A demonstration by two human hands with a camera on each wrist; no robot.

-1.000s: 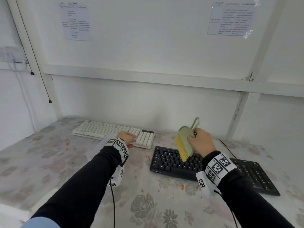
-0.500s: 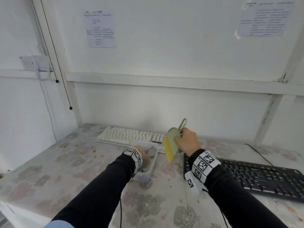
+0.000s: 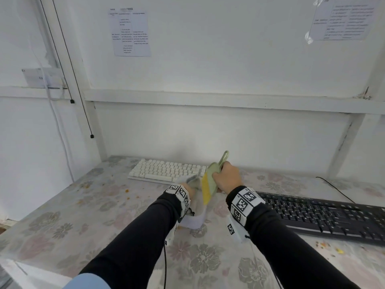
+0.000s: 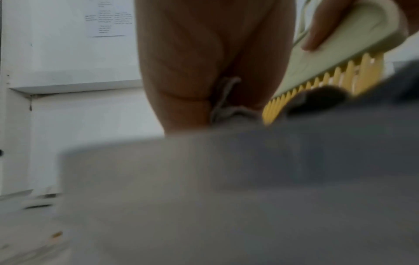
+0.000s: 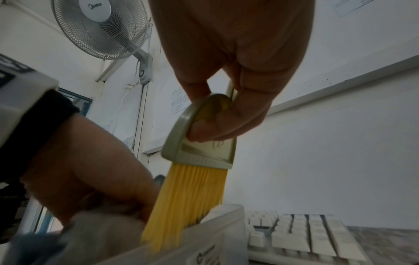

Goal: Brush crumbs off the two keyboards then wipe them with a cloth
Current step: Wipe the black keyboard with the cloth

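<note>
Our right hand [image 3: 228, 178] grips the brush [image 3: 209, 182], bristles dipping into the bin [image 3: 194, 221] between the keyboards on the desk [image 3: 62, 215]. Our left hand [image 3: 190, 189] pinches the cloth [image 3: 192, 180] there. We should drop the brush flat inside, then lift the cloth clear without dragging the bin.

A floral-patterned bench [image 3: 62, 222] fills the lower half; a translucent plastic bin [image 3: 193, 221] stands at its centre; two printed sheets [image 3: 131, 32] are taped to the white wall at 11 and 1 o'clock; a white wall fan [image 5: 99, 26] hangs at 10 o'clock in the right wrist view.
</note>
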